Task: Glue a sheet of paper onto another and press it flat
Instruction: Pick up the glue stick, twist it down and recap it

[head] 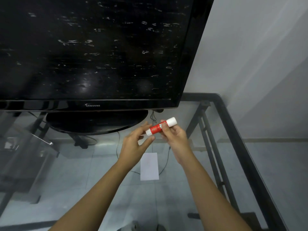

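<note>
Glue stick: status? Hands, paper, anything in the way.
Right hand grips glue stick, cap on. Left hand open at its lower end. Paper flat on glass table, unobstructed.

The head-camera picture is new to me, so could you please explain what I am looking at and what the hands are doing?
There is no robot here: a person wears a wide-angle camera on the head, looking forward and down, so both forearms come in from the bottom edge. This is the only view.

The surface is a glass table with a dark metal frame; you see the floor tiles and cables through it. A large black TV, switched off, stands at the back.

A white paper lies flat on the glass, just below the hands.

The right hand holds a red and white glue stick above the table. The left hand has its fingertips at the stick's lower white end, open rather than clamped. The cap looks still on, so no glue seems applied yet.
</note>
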Tool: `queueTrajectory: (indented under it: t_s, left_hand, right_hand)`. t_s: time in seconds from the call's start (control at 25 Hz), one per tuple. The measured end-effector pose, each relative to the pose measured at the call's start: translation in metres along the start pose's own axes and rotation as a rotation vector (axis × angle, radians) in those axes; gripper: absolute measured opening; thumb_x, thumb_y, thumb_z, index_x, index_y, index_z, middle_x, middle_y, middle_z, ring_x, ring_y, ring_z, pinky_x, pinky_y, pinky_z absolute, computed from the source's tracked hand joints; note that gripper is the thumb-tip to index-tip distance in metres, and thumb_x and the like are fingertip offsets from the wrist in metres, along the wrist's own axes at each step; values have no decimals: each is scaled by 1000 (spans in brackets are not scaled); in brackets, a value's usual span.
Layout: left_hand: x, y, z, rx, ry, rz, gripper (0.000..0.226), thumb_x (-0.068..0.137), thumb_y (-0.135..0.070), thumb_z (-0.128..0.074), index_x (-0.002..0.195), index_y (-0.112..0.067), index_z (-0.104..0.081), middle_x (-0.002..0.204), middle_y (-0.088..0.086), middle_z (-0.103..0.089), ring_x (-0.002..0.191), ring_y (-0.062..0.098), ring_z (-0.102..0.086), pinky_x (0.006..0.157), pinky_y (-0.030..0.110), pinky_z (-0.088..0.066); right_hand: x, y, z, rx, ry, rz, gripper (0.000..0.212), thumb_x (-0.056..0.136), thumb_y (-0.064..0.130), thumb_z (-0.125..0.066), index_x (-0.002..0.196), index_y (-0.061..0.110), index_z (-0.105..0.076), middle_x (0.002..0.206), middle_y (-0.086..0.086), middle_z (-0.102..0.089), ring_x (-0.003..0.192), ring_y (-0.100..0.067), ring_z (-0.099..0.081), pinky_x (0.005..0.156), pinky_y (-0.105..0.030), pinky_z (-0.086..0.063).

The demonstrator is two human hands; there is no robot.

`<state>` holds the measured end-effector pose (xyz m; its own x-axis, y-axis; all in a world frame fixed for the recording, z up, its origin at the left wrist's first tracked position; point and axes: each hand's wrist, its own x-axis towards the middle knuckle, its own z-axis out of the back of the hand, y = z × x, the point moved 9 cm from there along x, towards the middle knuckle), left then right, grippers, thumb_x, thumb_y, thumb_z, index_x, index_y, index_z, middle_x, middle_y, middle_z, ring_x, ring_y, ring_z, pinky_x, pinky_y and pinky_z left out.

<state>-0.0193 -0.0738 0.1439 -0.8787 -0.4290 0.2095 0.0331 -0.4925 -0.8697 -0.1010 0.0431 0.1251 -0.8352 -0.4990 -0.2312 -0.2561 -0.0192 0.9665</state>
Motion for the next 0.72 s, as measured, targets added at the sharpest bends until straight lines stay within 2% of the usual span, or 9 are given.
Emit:
queueTrajectory:
  t_s: [0.08,0.16,0.2,0.28,0.48,0.6,0.72]
  left_hand:
    - [-2,38,-12,192,50,69,58,91,-35,-52,143,-27,-26,148,-14,-23,132,4,-30,103,22,-28]
    - [-7,76,-18,311,76,152,56,97,-34,-39,146,-20,-15,155,-2,-17,139,13,-21,107,26,-20]
    - [-11,94,-22,358,107,193,55,98,-34,-34,147,-18,-14,156,2,-15,141,16,-17,110,28,-17]
    - [-22,127,-31,465,187,262,55,99,-36,-28,147,-14,-11,157,5,-11,143,18,-9,114,32,-11]
    - [-49,181,-51,718,356,336,59,99,-41,-15,146,-11,4,157,8,7,143,21,10,115,38,-2]
    - [-53,191,-56,817,395,323,60,97,-44,-8,144,-13,11,155,5,14,141,20,17,114,37,2]
    - [-55,192,-58,853,392,295,59,95,-46,-4,140,-15,17,149,1,22,136,17,23,112,36,6]
  right_hand:
    - [12,-16,16,-167,-114,3,16,84,36,-63,98,31,-59,93,15,-65,88,-2,-61,74,-12,-46]
    - [24,-30,28,-360,-159,36,10,85,29,-63,94,27,-59,84,17,-63,80,2,-58,64,-6,-41]
    - [29,-37,32,-428,-154,44,12,85,27,-64,95,22,-60,85,11,-66,81,-1,-59,64,-5,-41]
    - [38,-56,38,-541,-132,40,15,84,25,-65,96,16,-61,89,2,-67,85,-10,-60,65,-8,-39]
    - [46,-93,46,-649,-114,26,20,83,23,-67,98,12,-63,90,2,-63,86,-12,-58,74,-23,-38]
    - [44,-106,50,-660,-107,-10,23,83,23,-66,102,11,-63,95,-5,-67,89,-17,-59,77,-27,-41]
    - [45,-108,50,-687,-108,18,22,83,23,-66,101,10,-63,91,-8,-66,88,-22,-60,75,-27,-42]
